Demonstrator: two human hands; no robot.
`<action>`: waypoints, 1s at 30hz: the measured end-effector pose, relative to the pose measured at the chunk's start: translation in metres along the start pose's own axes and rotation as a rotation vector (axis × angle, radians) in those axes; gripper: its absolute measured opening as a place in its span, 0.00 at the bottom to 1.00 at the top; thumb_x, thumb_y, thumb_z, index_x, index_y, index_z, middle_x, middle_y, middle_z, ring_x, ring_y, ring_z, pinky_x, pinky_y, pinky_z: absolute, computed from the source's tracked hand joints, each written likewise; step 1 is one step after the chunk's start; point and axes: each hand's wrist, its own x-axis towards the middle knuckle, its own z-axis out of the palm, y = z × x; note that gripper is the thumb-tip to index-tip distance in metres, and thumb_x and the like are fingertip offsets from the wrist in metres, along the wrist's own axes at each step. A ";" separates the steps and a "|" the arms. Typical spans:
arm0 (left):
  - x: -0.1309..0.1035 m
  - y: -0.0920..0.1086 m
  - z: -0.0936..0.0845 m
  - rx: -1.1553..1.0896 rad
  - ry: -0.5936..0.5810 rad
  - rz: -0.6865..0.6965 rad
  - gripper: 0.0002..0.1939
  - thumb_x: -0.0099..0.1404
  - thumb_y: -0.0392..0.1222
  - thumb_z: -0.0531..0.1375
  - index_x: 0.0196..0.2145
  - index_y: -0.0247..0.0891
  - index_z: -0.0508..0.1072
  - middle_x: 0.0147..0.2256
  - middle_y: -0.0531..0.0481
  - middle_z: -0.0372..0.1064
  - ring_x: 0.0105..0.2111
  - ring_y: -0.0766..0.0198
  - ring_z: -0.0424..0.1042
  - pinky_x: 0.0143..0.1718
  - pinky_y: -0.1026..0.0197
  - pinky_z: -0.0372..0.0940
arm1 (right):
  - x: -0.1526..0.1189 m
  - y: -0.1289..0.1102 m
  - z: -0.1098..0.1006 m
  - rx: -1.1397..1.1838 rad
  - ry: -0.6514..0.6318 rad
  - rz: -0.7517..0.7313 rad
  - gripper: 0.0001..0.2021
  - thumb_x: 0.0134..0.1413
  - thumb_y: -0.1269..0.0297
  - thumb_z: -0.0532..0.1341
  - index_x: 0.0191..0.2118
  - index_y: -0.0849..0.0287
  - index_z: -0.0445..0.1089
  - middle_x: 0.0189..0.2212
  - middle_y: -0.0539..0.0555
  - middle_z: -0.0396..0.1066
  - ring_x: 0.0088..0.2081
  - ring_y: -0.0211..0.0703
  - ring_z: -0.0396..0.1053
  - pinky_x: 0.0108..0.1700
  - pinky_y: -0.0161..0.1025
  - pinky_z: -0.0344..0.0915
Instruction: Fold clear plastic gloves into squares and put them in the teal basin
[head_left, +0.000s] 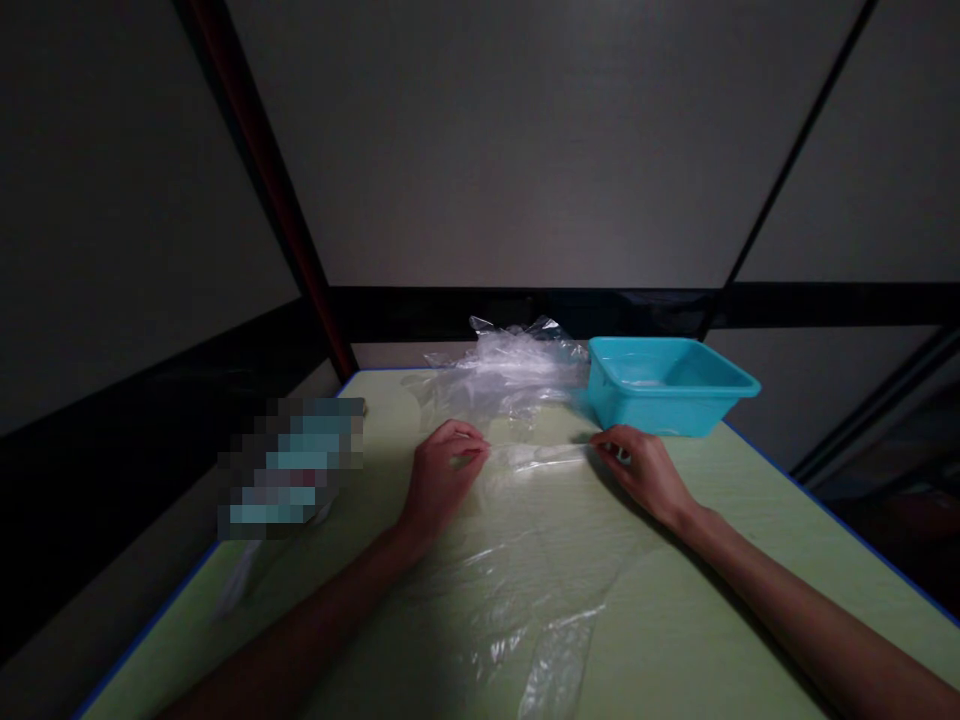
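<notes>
A clear plastic bag (525, 560) lies spread over the table, its far edge drawn straight between my two hands. My left hand (448, 475) pinches that edge at its left corner, thumb against fingertips. At the other corner my right hand (641, 470) grips the same edge between thumb and fingers, close in front of the blue basin. Behind the hands sits a crumpled heap of clear plastic bags (510, 375). The near end of the held plastic runs toward the bottom of the view, and its outline there is hard to make out.
The turquoise plastic basin (652, 410) stands at the back right of the pale green table (720, 580). A pixelated object (296, 465) lies at the left, with a strip of plastic beside it. A grey panelled wall (525, 150) rises behind the table, whose edges are blue.
</notes>
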 end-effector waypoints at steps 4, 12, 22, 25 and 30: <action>0.005 -0.005 0.001 -0.074 0.009 -0.103 0.03 0.47 0.35 0.59 0.19 0.37 0.72 0.26 0.52 0.66 0.25 0.67 0.67 0.27 0.66 0.63 | 0.002 -0.005 -0.001 0.106 0.010 0.089 0.08 0.48 0.66 0.53 0.28 0.61 0.69 0.22 0.53 0.70 0.23 0.41 0.65 0.26 0.36 0.61; 0.016 -0.005 -0.007 -0.192 -0.017 -0.344 0.04 0.50 0.38 0.58 0.24 0.34 0.69 0.13 0.58 0.62 0.10 0.72 0.59 0.12 0.70 0.52 | 0.019 -0.020 -0.005 0.303 -0.055 0.161 0.08 0.51 0.62 0.53 0.28 0.61 0.64 0.19 0.50 0.67 0.17 0.37 0.67 0.19 0.32 0.60; 0.051 0.011 -0.031 -0.308 0.017 -0.492 0.05 0.57 0.30 0.54 0.25 0.33 0.65 0.31 0.48 0.69 0.16 0.73 0.69 0.12 0.74 0.54 | 0.072 -0.043 -0.007 0.469 -0.058 0.157 0.05 0.50 0.67 0.54 0.26 0.62 0.60 0.28 0.52 0.67 0.17 0.32 0.68 0.13 0.24 0.58; 0.062 0.013 -0.035 -0.319 0.040 -0.492 0.06 0.59 0.29 0.53 0.25 0.32 0.63 0.33 0.48 0.69 0.16 0.75 0.68 0.13 0.74 0.55 | 0.086 -0.046 -0.003 0.497 -0.024 0.148 0.05 0.51 0.71 0.53 0.25 0.62 0.59 0.28 0.52 0.66 0.17 0.31 0.68 0.15 0.25 0.62; 0.077 0.014 -0.039 -0.319 0.087 -0.457 0.06 0.60 0.29 0.52 0.25 0.31 0.63 0.32 0.48 0.68 0.14 0.76 0.67 0.12 0.75 0.56 | 0.107 -0.051 0.002 0.513 0.023 0.109 0.06 0.51 0.73 0.53 0.26 0.61 0.57 0.28 0.51 0.66 0.18 0.32 0.69 0.20 0.29 0.67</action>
